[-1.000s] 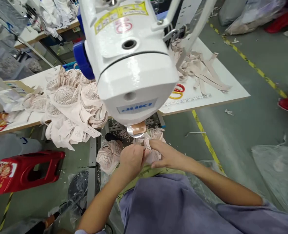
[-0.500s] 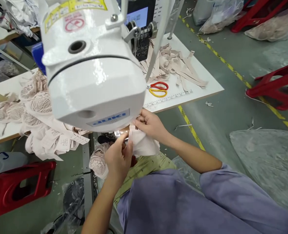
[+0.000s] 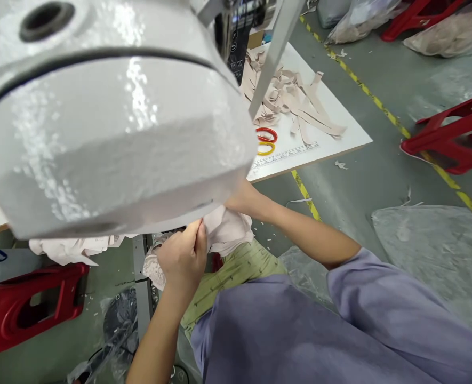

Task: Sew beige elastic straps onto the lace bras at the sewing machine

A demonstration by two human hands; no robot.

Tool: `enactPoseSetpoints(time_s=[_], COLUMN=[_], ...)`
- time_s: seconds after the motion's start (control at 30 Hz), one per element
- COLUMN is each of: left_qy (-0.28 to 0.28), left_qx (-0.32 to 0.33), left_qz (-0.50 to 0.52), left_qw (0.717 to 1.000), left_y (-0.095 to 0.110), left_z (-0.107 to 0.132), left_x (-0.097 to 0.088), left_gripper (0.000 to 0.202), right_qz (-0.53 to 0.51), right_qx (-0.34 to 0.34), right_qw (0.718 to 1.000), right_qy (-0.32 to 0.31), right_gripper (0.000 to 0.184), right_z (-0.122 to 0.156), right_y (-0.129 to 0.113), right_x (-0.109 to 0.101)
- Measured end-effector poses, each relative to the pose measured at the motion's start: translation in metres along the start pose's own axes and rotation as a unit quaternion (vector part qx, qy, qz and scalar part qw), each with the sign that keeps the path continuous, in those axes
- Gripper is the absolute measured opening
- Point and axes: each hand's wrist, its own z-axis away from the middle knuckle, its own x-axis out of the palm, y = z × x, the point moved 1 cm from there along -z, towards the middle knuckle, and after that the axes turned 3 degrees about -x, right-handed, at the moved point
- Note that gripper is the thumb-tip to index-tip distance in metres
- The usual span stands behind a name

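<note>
My left hand (image 3: pixel 183 256) is closed, thumb against forefinger, pinching the edge of a pale pink bra (image 3: pixel 230 229) just under the front of the white sewing machine head (image 3: pixel 140 160). My right hand (image 3: pixel 246 200) is at the top of the same fabric. Its fingers are hidden behind the machine head, so their grip cannot be seen. Loose cloth hangs between the hands above my lap. A lace cup (image 3: pixel 153 269) shows to the left of my left wrist. The needle area is out of sight behind the head.
On the white table (image 3: pixel 348 136) lie pale fabric strips (image 3: pixel 292 98), scissors with red and yellow handles (image 3: pixel 266 141) and a clear ruler (image 3: pixel 287 156). More pale garments (image 3: pixel 79 248) hang at the left. Red stools (image 3: pixel 36 309) stand on the floor.
The machine head looms larger in view, now covering my right fingers and most of the garment pile. My left hand has shifted slightly left and down, still pinching the bra.
</note>
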Motion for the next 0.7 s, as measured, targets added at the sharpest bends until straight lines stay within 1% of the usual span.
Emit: enactPoseSetpoints(time_s=[0.2, 0.43, 0.7], left_qy=[0.002, 0.003, 0.02], left_qx=[0.002, 0.003, 0.019], left_qz=[-0.022, -0.007, -0.026], left_qw=[1.0, 1.0, 0.999], left_y=[-0.0007, -0.0022, -0.0014], left_z=[0.0004, 0.0009, -0.0013], left_x=[0.0011, 0.0025, 0.0013], left_gripper=[0.027, 0.027, 0.027], right_qz=[0.018, 0.005, 0.016], right_qx=[0.009, 0.021, 0.018], right_qw=[1.0, 1.0, 1.0], right_qy=[-0.007, -0.006, -0.019], right_gripper=[0.005, 0.004, 0.003], right_z=[-0.0022, -0.0001, -0.0036], right_y=[-0.0032, -0.0082, -0.0071], right_x=[-0.0012, -0.0026, -0.0035])
